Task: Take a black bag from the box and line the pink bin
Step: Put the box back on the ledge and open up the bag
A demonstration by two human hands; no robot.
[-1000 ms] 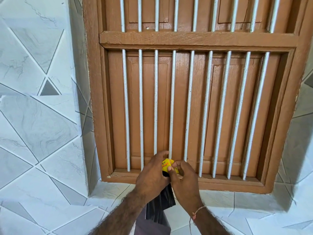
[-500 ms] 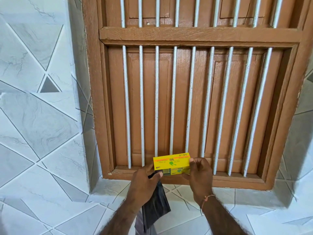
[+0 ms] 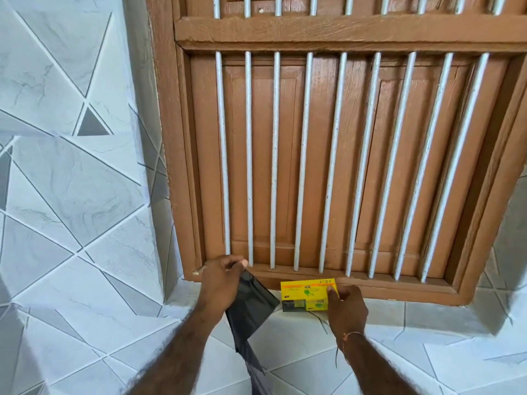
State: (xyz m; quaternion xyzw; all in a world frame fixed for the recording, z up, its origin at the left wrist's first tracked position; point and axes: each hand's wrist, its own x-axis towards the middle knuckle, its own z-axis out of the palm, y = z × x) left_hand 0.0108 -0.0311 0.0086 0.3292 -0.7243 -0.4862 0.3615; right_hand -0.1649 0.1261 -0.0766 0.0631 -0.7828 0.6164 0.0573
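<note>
Box: yellow carton, green print, long side along the brown window frame, on the tiled sill. Near left end dark, apparently open. Whether resting fully on the sill or partly carried, not clear.

Right hand: fingers curled round the box's right end, thumb tip on its top face. Holding the box and nothing else.

Bag: black, folded flat, glossy; hanging down from the left hand, tail trailing toward the near edge of view. Out of the box, just left of it, apart from it.

Left hand: fingers and thumb pinched on the bag's top edge, close to the bars.

Bin: pink, not in view.

Step in hand, as judged: parking the box on the sill, bag kept out.

Doing it well:
- Set the box flat, long side against the frame, well back from the sill's near edge; no overhang.
- Release the right hand only once the box sits steady.
- Keep the left pinch firm; thin film slips easily.
- Keep the dangling tail off the box, to avoid dragging it off the sill.
- Afterwards, both hands free for unfolding and finding the bag's mouth before turning to the bin.

Risk: open end toward the near left; remaining bags liable to slide out if tipped.
</note>
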